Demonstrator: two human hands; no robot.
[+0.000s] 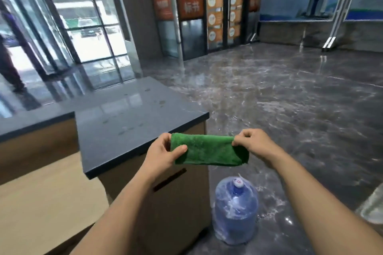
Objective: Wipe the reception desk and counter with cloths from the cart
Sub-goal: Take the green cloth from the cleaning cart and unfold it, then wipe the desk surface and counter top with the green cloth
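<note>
Just off the near right corner of the dark counter [132, 122], holding a folded green cloth [207, 152] stretched level in the air, not yet touching any surface. Pinching its left end between thumb and curled fingers of the left hand [165, 155]; gripping its right end in the curled fingers of the right hand [255, 143]. Lower down, standing on the glossy floor [290, 99] just beside the cabinet side: a plastic-wrapped water bottle [235, 211]. Farther along the counter, showing dried spots [161, 102]. Likely risks from here: letting one end slip, so dropping the cloth onto the bottle or floor and dirtying it; wiping with a loose fold, so bunching and skipping the spots; sweeping grit off the edge onto the lower pale desk [41, 192] at left.
</note>
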